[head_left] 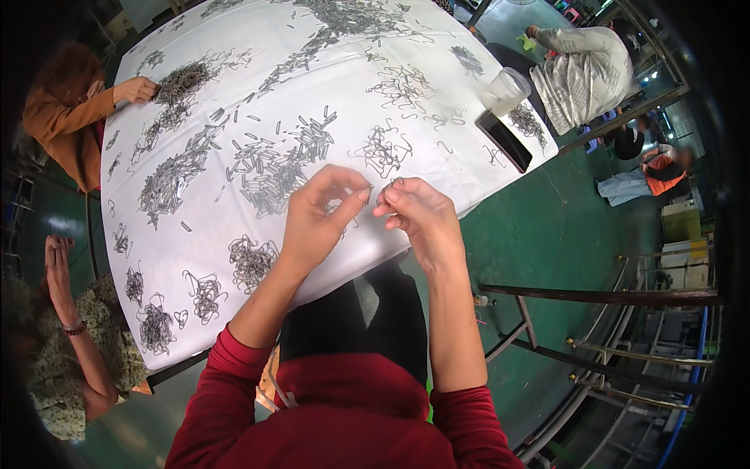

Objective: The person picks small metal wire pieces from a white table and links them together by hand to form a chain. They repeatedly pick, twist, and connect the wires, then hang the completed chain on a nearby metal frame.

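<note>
Centrally, I locate a bent wire piece at the fingertips of the right hand, above the near edge of the table cover. I read the right grip as closed on that piece, between thumb and index finger. The left hand sits just beside it, thumb and index fingertips drawn together; I cannot tell whether they grip anything, because the contact zone is too small. Directly beyond the hands, I note a loose heap of dark wire hooks. Beyond the left hand lies a spread of silver oblong metal clips. To the left of the left forearm, I register a compact cluster of hooks. All of these rest on the white table cover. Near its right edge lies a black smartphone, with a clear plastic tub next to it. At the far left, a co-worker's hand touches a dark hook pile. Farther out, I observe a person in a grey shirt at the upper right and a green floor below.
</note>
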A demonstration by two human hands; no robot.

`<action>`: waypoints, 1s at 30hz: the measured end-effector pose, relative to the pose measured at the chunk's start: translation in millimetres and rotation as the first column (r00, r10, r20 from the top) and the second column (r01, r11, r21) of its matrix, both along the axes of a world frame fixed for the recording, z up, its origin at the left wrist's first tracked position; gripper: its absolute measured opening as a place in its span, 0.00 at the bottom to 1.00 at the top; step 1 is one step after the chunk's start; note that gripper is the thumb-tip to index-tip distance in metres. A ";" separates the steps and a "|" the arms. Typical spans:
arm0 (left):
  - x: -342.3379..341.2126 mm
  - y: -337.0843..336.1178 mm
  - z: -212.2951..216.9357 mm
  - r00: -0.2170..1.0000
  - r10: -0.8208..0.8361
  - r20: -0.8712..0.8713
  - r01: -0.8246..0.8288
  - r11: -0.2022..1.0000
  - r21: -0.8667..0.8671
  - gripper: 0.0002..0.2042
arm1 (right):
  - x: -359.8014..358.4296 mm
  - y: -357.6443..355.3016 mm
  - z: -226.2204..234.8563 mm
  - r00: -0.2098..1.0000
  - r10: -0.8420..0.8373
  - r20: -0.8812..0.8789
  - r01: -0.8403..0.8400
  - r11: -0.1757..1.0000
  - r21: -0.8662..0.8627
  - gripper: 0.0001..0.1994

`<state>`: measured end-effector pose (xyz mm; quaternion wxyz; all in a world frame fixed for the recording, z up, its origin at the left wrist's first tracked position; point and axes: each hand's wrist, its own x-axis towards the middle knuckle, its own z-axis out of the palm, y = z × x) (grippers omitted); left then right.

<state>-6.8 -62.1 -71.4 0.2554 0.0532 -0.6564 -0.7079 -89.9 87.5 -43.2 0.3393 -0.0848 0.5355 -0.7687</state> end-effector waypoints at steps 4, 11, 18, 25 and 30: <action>3.0 3.7 2.8 0.998 0.016 -0.060 -0.017 1.000 -0.020 0.04 | 13.1 -7.4 7.2 0.991 -0.074 -0.115 0.075 0.997 0.008 0.08; 7.2 7.7 10.6 0.994 0.081 -0.066 -0.092 0.979 -0.182 0.06 | 24.9 -13.9 5.0 0.964 -0.213 -0.157 0.222 0.974 0.038 0.07; 6.3 3.8 1.8 0.972 0.205 -0.111 -0.233 0.857 -0.459 0.09 | 32.5 -23.9 -9.8 0.880 -0.377 -0.289 0.348 0.926 -0.148 0.04; -32.4 -108.4 -49.9 0.785 0.569 0.244 -0.175 0.583 -0.793 0.06 | 14.4 -16.1 -12.2 0.823 -0.404 -0.400 0.388 0.913 -0.125 0.04; -56.5 -118.7 -69.7 0.736 0.602 0.309 -0.028 0.483 -0.875 0.08 | 7.8 -17.9 -12.4 0.840 -0.384 -0.383 0.366 0.922 -0.124 0.05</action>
